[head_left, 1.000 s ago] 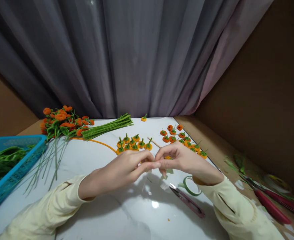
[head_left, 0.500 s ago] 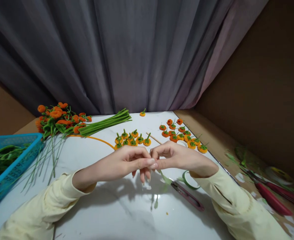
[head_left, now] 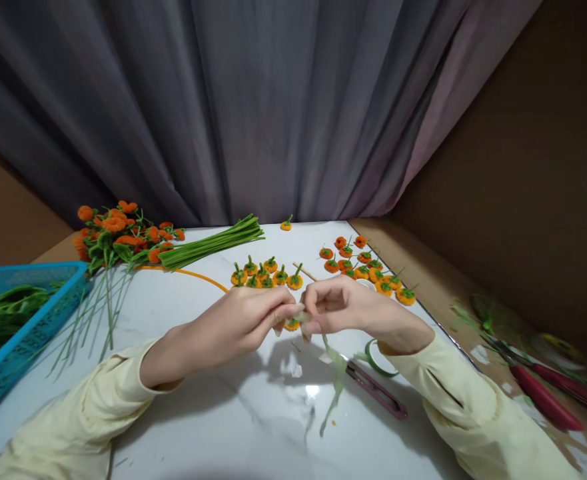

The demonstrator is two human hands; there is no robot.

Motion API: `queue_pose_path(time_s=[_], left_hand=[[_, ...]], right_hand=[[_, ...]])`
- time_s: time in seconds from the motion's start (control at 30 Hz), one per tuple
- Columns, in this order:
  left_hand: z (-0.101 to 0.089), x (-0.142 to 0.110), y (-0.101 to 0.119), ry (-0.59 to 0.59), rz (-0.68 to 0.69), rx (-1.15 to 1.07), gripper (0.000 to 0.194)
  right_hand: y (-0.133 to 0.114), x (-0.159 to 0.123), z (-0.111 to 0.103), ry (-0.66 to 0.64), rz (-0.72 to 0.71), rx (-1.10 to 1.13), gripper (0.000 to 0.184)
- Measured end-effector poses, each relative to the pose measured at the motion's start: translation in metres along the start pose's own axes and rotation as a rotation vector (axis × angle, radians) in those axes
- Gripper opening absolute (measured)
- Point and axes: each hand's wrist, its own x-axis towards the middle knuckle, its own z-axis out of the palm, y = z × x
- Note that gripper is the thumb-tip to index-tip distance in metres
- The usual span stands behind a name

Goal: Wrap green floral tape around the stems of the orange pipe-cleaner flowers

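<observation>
Over the middle of the table my left hand [head_left: 248, 317] and my right hand [head_left: 343, 305] meet at the fingertips, both closed in a pinch. A thin pale-green strip of floral tape [head_left: 336, 390] hangs from my right fingers, and a bit of it spans to the left fingertips. Just below those left fingertips shows a small yellow flower head [head_left: 292, 325] with a green base; whether it is gripped or lies on the table I cannot tell. What exactly my left hand pinches is hidden. Beneath the tape lies a craft cutter [head_left: 376, 392], beside a green tape roll [head_left: 382, 360].
Short-stemmed yellow flower heads [head_left: 268, 273] and orange ones [head_left: 346, 253] stand behind my hands. Green stems [head_left: 213, 244] and finished orange flowers [head_left: 116, 223] lie at back left. A blue basket [head_left: 76, 283] holds leaves. Red-handled pliers [head_left: 546, 400] lie at right.
My left fingers have curled in from their spread position. The tape strip now hangs longer below my right hand, and the yellow flower head has come into view between the hands.
</observation>
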Motion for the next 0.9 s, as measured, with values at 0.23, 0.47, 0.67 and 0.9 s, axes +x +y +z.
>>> queue_pose_path(time_s=[0.23,0.47,0.67,0.9], left_hand=[[-0.005,0.000,-0.004,0.080,-0.057,0.106,0.027],[-0.011,-0.002,-0.005,0.120,-0.075,0.124,0.027],[-0.014,-0.002,-0.004,0.112,-0.077,0.148,0.029],[-0.018,-0.001,-0.007,0.144,-0.073,0.175,0.027]], right_hand=[[0.009,0.008,0.002,0.027,-0.062,0.260,0.028],[0.009,0.005,0.001,0.096,-0.062,0.222,0.027],[0.008,0.002,-0.002,0.037,-0.126,0.261,0.017],[0.007,0.002,-0.007,0.004,-0.075,0.301,0.025]])
